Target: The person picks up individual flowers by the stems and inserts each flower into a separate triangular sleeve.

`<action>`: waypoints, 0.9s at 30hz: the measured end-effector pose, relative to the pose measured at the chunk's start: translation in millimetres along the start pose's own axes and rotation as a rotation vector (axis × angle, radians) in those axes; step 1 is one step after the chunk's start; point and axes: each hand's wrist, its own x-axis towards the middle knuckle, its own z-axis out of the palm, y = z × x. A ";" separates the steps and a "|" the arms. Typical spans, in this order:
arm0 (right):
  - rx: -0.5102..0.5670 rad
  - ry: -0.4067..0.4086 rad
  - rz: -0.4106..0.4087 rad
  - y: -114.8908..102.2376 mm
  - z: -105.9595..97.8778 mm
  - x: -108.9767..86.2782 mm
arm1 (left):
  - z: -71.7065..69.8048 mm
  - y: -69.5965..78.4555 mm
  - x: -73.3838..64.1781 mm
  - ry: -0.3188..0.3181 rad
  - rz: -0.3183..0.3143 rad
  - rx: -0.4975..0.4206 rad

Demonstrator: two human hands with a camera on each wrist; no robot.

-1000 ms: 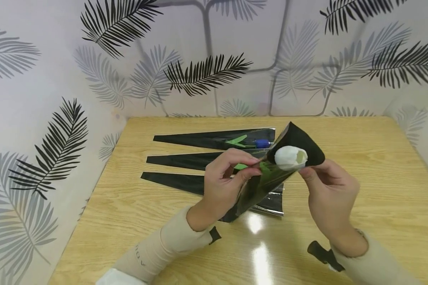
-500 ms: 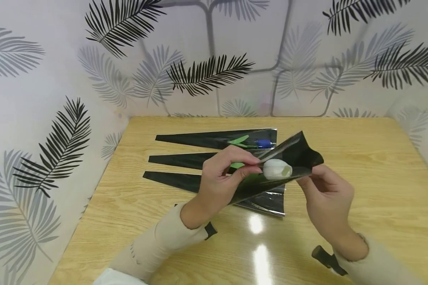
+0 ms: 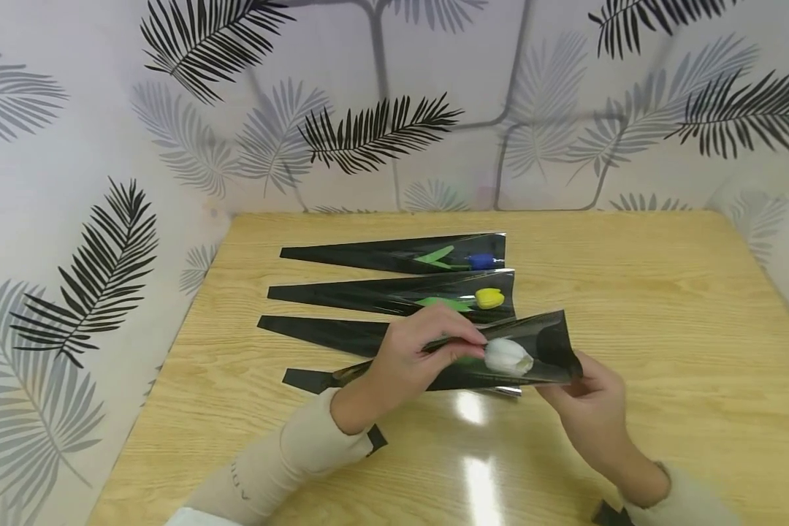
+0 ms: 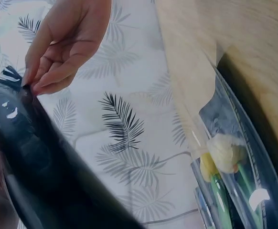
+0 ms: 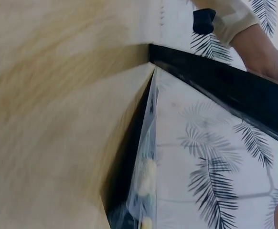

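An artificial white tulip [image 3: 508,357] lies inside a tapered flower sleeve [image 3: 552,347], black behind and clear in front. My left hand [image 3: 417,354] pinches the sleeve's upper edge beside the bloom. At the wide end, my right hand [image 3: 595,420] grips the lower corner; the left wrist view shows its thumb and fingertips [image 4: 28,78] pinching the film. In the head view the sleeve lies almost level, close over the nearest wrapped flower, its narrow end pointing left. Part of the stem is hidden behind my left hand.
Beyond my hands lie a sleeve with a blue flower [image 3: 485,261] and one with a yellow tulip [image 3: 489,298]. A third sleeve [image 3: 329,336] is partly covered; the left wrist view shows its white tulip [image 4: 225,152]. All rest on the wooden table [image 3: 684,329], against a leaf-patterned backdrop [image 3: 447,66].
The held sleeve has come down toward the table and turned from steeply slanted to nearly level. Both hands still hold it, the right one lower now. The yellow tulip has come into sight.
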 end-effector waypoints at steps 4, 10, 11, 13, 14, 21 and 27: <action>0.085 0.047 0.040 3.9 6.3 -6.0 | 3.9 2.3 -1.1 -0.008 -0.002 -0.001; 0.209 0.180 0.249 5.5 19.3 -12.7 | 7.3 8.9 -2.2 -0.035 -0.019 -0.013; 0.236 0.195 0.276 5.3 20.9 -13.7 | 8.3 8.0 -3.8 -0.042 -0.024 -0.012; 0.261 0.217 0.317 5.3 23.2 -15.6 | 10.4 4.5 -8.6 -0.060 -0.035 0.005; 0.260 0.222 0.335 5.3 23.7 -17.0 | 11.4 2.4 -11.4 -0.071 -0.042 0.017; 0.143 0.168 0.450 12.5 17.9 -33.1 | 13.1 -5.8 -29.4 -0.196 -0.092 0.118; -0.029 0.094 0.545 23.4 13.5 -46.9 | 12.2 -7.8 -38.5 -0.301 -0.149 0.111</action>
